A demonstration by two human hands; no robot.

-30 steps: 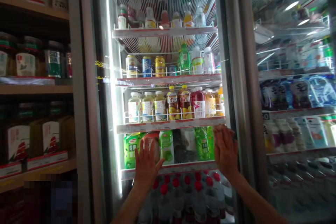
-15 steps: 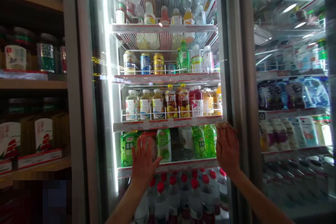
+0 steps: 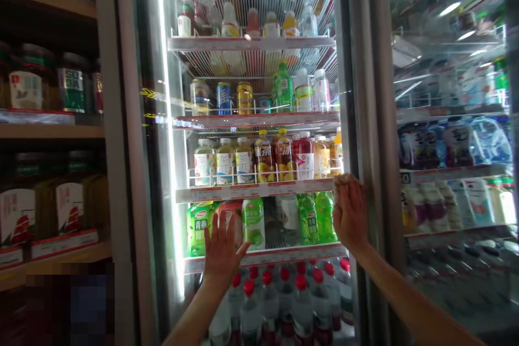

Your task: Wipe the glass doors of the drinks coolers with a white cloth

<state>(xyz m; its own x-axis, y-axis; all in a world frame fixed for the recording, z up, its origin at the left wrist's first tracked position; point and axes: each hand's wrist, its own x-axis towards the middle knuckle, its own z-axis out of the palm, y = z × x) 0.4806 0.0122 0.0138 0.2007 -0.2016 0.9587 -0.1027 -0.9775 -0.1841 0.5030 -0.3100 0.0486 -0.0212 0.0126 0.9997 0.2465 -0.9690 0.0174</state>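
Note:
My left hand lies flat with its fingers spread against the glass door of a lit drinks fridge, in front of the lower shelf. Near the door's right edge, my right hand presses a crumpled light-brown cloth to the glass. Only a bit of the cloth shows above the fingers; the rest is hidden under the hand. Behind the glass near my left hand stand a green bottle and a large green pack.
Red-capped bottles fill the fridge bottom. Tea bottles and cans stand on higher shelves. A metal door frame separates a second fridge at right. Wooden shelves with jars and bottles stand at left.
My right hand has slid slightly upward on the glass with the cloth. The left hand stays in about the same place.

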